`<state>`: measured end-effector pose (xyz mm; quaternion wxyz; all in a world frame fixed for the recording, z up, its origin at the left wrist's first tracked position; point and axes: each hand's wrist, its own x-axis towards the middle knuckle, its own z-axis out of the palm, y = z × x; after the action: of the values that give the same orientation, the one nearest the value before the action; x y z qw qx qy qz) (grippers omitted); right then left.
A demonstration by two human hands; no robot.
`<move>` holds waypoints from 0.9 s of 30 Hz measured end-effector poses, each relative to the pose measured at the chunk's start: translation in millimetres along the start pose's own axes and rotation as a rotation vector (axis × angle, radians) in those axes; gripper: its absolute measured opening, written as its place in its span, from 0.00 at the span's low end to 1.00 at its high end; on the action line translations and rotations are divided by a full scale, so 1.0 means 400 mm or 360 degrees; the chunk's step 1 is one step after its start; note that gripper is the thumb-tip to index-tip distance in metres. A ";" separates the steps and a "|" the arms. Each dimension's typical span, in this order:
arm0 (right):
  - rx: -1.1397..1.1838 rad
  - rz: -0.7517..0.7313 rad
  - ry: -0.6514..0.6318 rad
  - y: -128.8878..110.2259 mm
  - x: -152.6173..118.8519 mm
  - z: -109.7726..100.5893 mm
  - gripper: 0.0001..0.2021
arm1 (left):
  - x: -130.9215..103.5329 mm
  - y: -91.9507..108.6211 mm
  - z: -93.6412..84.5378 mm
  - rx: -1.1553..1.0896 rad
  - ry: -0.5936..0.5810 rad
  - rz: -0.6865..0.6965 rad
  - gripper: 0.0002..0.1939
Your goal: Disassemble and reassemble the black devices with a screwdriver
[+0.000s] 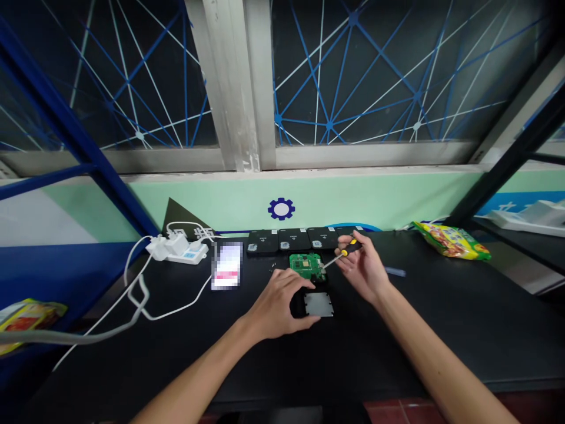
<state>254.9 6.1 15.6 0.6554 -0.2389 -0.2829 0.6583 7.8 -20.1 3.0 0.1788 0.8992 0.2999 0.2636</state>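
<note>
Curling, the right hand (367, 272) grips a metal-shafted screwdriver (351, 247).

Left window (163, 53): dark pane, crossed by blue and white lines that meet at round nodes.
Right window (388, 76): dark pane, same web pattern.
Window frame (233, 88): pale grey, scuffed at the foot of the central upright.
Wall (212, 200): light green below the windows; white and blue areas at far left.
Gear emblem (281, 209): dark blue with a pale centre, on the green.
Left rack post (123, 206): blue, slanting in view, crossbar attached.
Right rack post (498, 176): black, slanting in view.
Tabletop (331, 365): black, wide, under the wall.
Floor (406, 411): reddish tiles, lower edge.
Light: brighter on the wall, dimmer across the tabletop.
</note>
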 end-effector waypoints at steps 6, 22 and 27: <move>-0.0544 0.0020 -0.0020 -0.086 -0.062 -0.045 0.17 | -0.001 0.004 0.030 0.0009 -0.0016 0.0018 0.28; -0.3037 -0.0543 -0.0089 -0.085 -0.146 -0.259 0.15 | 0.000 0.009 0.056 -0.0108 0.0108 -0.0040 0.26; -0.3278 -0.0645 -0.0134 -0.088 -0.141 -0.289 0.15 | -0.003 0.005 0.059 -0.0098 0.0148 0.0005 0.26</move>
<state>361.4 -43.9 -47.3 0.2230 -0.6061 -0.7633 -0.0147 21.7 -26.2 -15.1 0.1919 0.8805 0.2984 0.3145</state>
